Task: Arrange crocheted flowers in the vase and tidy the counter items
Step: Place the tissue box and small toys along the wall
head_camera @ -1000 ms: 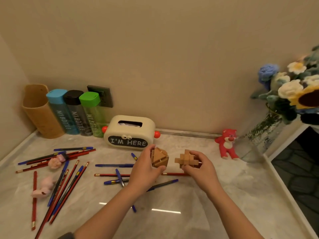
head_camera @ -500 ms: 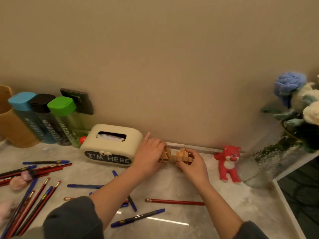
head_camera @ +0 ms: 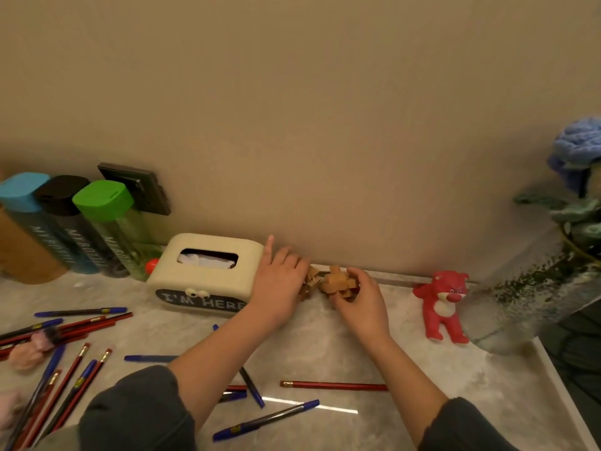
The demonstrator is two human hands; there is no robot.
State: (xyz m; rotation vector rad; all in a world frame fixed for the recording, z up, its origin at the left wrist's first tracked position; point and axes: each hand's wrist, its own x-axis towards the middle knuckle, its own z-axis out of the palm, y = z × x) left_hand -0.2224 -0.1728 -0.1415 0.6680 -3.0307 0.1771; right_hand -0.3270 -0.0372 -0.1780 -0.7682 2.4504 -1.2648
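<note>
Two small wooden puzzles sit by the back wall, right of the tissue box. My left hand (head_camera: 279, 281) covers the left wooden puzzle (head_camera: 309, 281), its fingers curled on it and the index finger sticking up. My right hand (head_camera: 361, 297) grips the right wooden puzzle (head_camera: 336, 281) from the right. Both puzzles touch the marble counter (head_camera: 325, 336). At the far right a glass vase (head_camera: 533, 294) holds crocheted flowers (head_camera: 579, 148), partly cut off by the frame edge.
A cream tissue box (head_camera: 205, 271) reading "I'M HERE" stands left of my hands. Three bottles (head_camera: 100, 222) and a tan holder (head_camera: 19, 252) line the back left. Several pens and pencils (head_camera: 74, 369) lie scattered at the left and front. A red bear figure (head_camera: 444, 304) stands before the vase.
Both hands carried the wooden puzzles from the middle of the counter back to the wall beside the tissue box and set them down. The view tilted up and shifted.
</note>
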